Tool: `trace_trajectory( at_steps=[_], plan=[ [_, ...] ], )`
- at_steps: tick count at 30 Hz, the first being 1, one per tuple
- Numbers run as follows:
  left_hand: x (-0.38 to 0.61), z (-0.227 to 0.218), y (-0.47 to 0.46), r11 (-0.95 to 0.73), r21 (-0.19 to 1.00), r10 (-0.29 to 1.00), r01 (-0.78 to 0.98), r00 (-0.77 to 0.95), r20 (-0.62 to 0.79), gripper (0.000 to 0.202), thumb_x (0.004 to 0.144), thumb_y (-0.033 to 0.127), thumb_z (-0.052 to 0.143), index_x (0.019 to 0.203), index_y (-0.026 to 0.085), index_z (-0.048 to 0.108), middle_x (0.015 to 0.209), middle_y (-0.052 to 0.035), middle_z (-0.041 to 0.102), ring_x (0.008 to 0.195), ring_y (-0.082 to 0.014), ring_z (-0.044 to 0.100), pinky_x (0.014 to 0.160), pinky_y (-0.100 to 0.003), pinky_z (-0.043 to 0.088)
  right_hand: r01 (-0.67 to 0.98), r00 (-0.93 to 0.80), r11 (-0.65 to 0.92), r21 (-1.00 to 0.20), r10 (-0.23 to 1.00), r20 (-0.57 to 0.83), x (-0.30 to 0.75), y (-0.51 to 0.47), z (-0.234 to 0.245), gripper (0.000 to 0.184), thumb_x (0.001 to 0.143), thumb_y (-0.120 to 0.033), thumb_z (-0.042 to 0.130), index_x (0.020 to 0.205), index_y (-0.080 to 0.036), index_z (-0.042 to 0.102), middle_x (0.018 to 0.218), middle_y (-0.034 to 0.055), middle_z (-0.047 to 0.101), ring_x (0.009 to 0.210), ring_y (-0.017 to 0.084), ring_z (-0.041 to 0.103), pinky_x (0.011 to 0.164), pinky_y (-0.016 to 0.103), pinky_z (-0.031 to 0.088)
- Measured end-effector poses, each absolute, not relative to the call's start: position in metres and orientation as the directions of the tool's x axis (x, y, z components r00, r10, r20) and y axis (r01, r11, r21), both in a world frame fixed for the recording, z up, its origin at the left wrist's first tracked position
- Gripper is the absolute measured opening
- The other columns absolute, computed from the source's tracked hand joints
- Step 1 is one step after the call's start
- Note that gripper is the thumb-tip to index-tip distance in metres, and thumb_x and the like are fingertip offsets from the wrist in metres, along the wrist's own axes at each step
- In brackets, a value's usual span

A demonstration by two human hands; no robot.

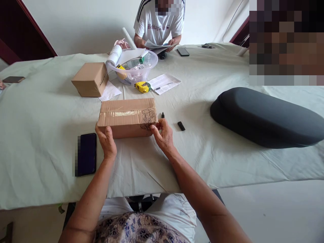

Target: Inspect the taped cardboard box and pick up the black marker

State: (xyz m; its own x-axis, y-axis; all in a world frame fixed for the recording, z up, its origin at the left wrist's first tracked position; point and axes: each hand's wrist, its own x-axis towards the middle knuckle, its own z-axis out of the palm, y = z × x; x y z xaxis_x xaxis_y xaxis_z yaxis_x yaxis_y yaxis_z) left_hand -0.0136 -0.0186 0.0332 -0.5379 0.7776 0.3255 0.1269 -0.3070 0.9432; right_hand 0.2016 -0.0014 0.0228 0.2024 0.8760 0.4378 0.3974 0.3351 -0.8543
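The cloth-covered table [194, 165] carries everything, with a black padded seat [263, 116] well off to the right. Before the person, between both hands, is the taped cardboard box [126, 131]; whether its base rests fully down is hard to tell. The left hand [106, 143] and right hand [165, 135] have their fingers clamped round its two ends, thumbs at the front — a good balanced hold. Even, light pressure should keep it level; a hard squeeze could buckle the board. Mind the phone [87, 153] just beside the left wrist — and the small black piece [181, 126] near the right hand.
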Motion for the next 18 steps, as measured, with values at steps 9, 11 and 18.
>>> trace_trajectory(
  at_steps=[9,11,18],
  plan=[
    [-0.0107,0.0388,-0.0167,-0.343,0.932,0.811,0.12,-0.463,0.358,0.06,0.091,0.067,0.057,0.131,0.023,0.06,0.135,-0.0118,0.065,0.133,-0.0266,0.058,0.116,-0.036,0.041,0.335,0.049,0.447,-0.829,0.871,0.489,0.2091,0.0049,0.0238,0.071,0.092,-0.065,0.056,0.153,-0.032,0.039,0.156,0.0149,0.051,0.134,0.029,0.058,0.097,0.046,0.059],
    [-0.0102,0.0383,-0.0162,-0.34,0.933,0.814,0.113,-0.461,0.353,0.061,0.09,0.068,0.058,0.132,0.023,0.059,0.135,-0.0118,0.065,0.132,-0.0263,0.059,0.116,-0.036,0.041,0.323,0.053,0.449,-0.833,0.87,0.49,0.2099,0.0058,0.0238,0.066,0.094,-0.062,0.054,0.152,-0.031,0.041,0.153,0.0142,0.054,0.132,0.028,0.059,0.095,0.044,0.06],
    [-0.013,0.0398,-0.016,-0.304,0.939,0.795,0.162,-0.5,0.344,0.066,0.088,0.075,0.053,0.129,0.023,0.057,0.135,-0.0118,0.063,0.139,-0.0279,0.054,0.121,-0.038,0.036,0.44,0.09,0.481,-0.758,0.817,0.57,0.2099,0.0034,0.0238,0.065,0.093,-0.06,0.056,0.149,-0.029,0.047,0.128,0.0138,0.065,0.114,0.029,0.064,0.087,0.046,0.062]
  ],
)
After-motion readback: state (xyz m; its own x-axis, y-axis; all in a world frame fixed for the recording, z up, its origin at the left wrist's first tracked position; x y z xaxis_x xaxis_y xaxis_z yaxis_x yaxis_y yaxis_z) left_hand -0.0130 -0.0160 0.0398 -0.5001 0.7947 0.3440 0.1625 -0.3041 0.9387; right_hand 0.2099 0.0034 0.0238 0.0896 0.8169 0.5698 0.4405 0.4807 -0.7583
